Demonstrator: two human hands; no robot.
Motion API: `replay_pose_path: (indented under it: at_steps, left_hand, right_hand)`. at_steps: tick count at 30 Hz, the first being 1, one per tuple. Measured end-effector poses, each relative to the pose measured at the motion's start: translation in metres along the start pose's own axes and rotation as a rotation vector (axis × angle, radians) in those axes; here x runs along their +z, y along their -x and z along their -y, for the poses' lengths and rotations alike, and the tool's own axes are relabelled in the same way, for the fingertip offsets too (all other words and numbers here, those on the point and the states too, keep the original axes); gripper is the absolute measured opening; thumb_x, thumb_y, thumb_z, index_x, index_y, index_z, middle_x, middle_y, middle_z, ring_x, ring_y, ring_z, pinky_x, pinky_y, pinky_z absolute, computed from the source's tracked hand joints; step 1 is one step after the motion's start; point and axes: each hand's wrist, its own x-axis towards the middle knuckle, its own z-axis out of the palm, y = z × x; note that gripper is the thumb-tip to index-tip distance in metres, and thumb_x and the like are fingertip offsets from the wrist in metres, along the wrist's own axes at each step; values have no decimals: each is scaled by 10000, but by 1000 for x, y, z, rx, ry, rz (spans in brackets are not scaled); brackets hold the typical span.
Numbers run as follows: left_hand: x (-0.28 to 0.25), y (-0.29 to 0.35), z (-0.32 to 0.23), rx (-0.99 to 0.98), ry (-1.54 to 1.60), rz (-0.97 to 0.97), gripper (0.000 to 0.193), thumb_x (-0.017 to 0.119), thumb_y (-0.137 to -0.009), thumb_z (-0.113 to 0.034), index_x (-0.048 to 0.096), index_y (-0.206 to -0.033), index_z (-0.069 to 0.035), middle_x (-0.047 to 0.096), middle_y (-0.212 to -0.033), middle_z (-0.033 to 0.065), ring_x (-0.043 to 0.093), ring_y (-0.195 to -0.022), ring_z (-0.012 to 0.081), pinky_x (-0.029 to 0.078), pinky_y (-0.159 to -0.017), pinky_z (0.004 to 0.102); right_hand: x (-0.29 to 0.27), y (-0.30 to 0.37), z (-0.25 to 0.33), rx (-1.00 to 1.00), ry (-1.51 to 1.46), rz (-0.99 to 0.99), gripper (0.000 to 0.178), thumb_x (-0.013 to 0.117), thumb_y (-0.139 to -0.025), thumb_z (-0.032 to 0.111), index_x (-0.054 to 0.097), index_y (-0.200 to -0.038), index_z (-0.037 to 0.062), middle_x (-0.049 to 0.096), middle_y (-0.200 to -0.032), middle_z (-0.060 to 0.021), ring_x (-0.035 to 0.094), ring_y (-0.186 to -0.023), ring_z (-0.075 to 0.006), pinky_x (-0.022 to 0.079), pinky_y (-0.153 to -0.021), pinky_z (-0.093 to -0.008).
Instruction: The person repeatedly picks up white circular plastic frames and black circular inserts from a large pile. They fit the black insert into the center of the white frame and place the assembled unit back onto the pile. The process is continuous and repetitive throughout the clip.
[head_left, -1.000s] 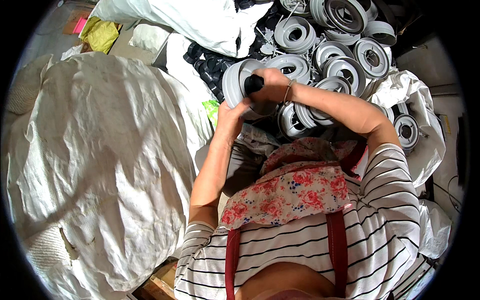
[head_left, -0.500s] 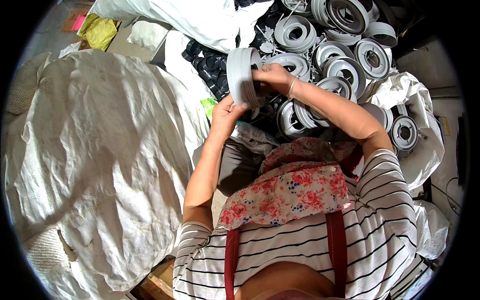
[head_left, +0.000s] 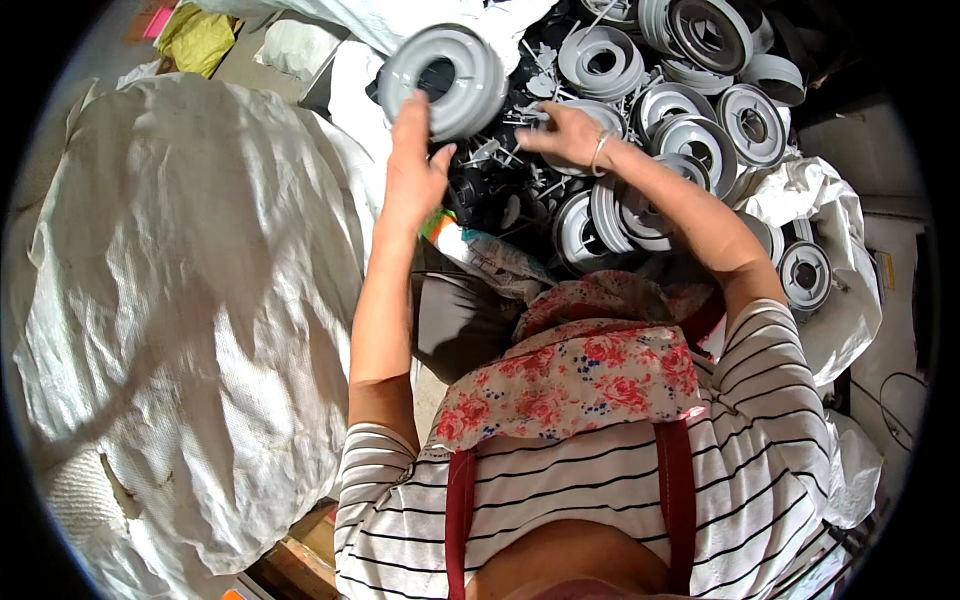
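Observation:
A grey round plastic part with a central hole tilts above the black pieces, its ring face toward me. My left hand overlaps its lower left edge; the fingers are stretched, slightly blurred, and the thumb stands apart from the part. Whether the fingertips still touch it is hard to see. To the right, my right hand hangs over the heap with fingers apart and nothing visible in them. Under and beside it lie thin white plastic sprues and a similar grey ring part.
More grey ring parts are heaped at the far right, some by a white sack. A large white woven sack fills the left side. A yellow bag lies far left. A printed plastic bag lies before my lap.
The grey part has gone from between both hands to the far left and turned to show its ring face. My right hand has come off it; my left hand has moved left and spread.

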Motion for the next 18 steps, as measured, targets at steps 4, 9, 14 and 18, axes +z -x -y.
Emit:
replay_pose_path:
  at_steps: [4,9,14,18]
  left_hand:
    - [3,-8,2,-298,303,-41,643,734,-768,-146,441,-1310,41,533,-1262,198,491,-1194,238,394,-971,311]
    - [23,18,5,-717,918,-128,525,677,-823,-143,478,-1254,83,590,-1144,136,557,-1032,195,437,-901,296]
    - [29,19,28,-839,1566,-138,458,544,-871,-182,416,-1236,64,584,-1110,198,585,-1009,270,456,-930,380]
    - [4,12,31,-883,1550,-382,354,525,-846,-102,458,-1143,78,619,-973,214,632,-887,309,528,-814,373]
  right_hand:
    - [-12,3,-36,-24,1006,332,693,680,-723,503,512,-1159,-8,628,-1058,-197,593,-1022,-325,337,-963,-467]
    - [-30,4,27,25,181,7,582,555,-839,534,589,-1092,11,658,-843,-172,652,-702,-236,527,-662,-394]
    - [-13,-29,53,-32,-1272,400,468,426,-955,404,572,-1042,-32,643,-783,-141,637,-600,-206,552,-552,-347]
    - [9,-100,17,4,-294,-168,391,554,-878,355,634,-843,-27,649,-710,-139,646,-688,-229,527,-637,-343]
